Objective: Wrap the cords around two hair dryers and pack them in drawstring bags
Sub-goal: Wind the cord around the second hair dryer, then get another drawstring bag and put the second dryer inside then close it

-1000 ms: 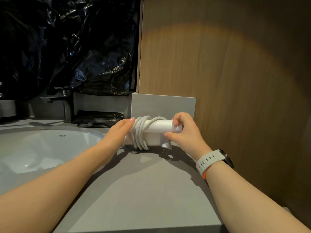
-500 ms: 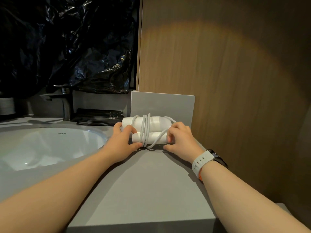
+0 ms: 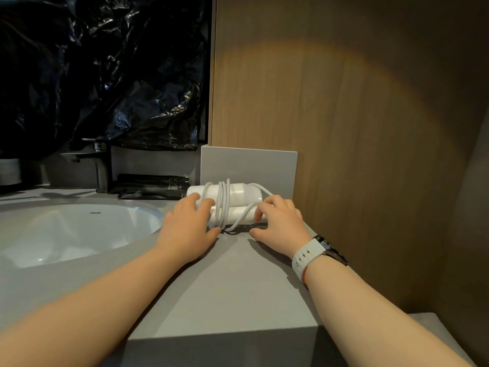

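Observation:
A white folded hair dryer (image 3: 238, 193) lies on its side at the back of the grey counter (image 3: 225, 287), barrel above handle. Its white cord (image 3: 221, 207) is wound around the middle in several turns, with one loose loop hanging at the front. My left hand (image 3: 186, 229) grips the dryer's left end, fingers over the handle. My right hand (image 3: 280, 221) has its fingertips curled on the handle's right end and its thumb on the counter. The plug is hidden.
A white sink basin (image 3: 66, 234) is set into the counter on the left, with a dark faucet (image 3: 99, 165) behind it. Flat black packets (image 3: 150, 185) lie beside the faucet. A grey upright panel (image 3: 248, 165) and a wood wall (image 3: 370, 154) close off the back and right.
The dryer was turned from held up with the plug hanging to lying flat on the counter. Both hands came down with it and now sit at its two ends.

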Available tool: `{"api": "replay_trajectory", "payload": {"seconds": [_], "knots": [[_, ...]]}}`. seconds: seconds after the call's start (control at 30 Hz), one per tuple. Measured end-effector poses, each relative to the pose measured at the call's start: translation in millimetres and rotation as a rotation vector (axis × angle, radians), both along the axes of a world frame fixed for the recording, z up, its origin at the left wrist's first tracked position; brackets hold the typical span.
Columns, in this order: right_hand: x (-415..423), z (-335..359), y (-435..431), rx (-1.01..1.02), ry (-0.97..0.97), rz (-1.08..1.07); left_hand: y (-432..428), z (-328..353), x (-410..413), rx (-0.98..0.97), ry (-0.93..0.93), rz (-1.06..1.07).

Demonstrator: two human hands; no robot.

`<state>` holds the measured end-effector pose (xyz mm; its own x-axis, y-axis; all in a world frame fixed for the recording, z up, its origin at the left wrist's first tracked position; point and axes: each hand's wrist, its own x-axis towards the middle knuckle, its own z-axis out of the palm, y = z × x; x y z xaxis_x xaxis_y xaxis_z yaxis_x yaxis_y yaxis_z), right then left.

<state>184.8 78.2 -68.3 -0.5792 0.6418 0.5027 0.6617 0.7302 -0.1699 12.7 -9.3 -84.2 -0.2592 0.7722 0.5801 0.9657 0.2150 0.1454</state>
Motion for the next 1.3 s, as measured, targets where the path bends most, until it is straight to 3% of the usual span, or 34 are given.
{"api": "replay_trajectory", "payload": {"seconds": [0.13,0.3,0.5,0.6,0.77,0.83,1.13,1.3], "knots": [[25.9,0.6,-18.6,0.052,-0.05,-0.029,-15.2,-0.3,31.2,-0.009,0.004,-0.025],[86.6,0.2,-44.9,0.049,-0.06,-0.075,-23.4,-3.2,92.9,-0.047,-0.215,-0.201],[175.0,-9.0,-69.4,0.06,-0.086,-0.244,-17.1,-6.4,182.1,-0.2,-0.209,-0.375],[215.6,-25.4,-72.6,0.018,-0.108,-0.334,-17.0,-10.5,227.8,-0.189,-0.033,-0.414],[272.1,-66.4,-71.0,-0.115,-0.153,-0.437,-18.7,-39.7,296.1,-0.117,0.501,-0.666],[290.7,-88.4,-66.8,-0.185,-0.177,-0.464,-9.9,-63.8,315.3,-0.162,0.577,-0.725],[359.6,-200.5,-41.3,-0.561,-0.21,-0.547,41.8,-169.3,361.0,-0.637,0.367,-0.659],[388.7,-249.1,-26.5,-0.734,-0.242,-0.588,70.3,-212.1,383.0,-0.783,0.347,-0.642]]}}
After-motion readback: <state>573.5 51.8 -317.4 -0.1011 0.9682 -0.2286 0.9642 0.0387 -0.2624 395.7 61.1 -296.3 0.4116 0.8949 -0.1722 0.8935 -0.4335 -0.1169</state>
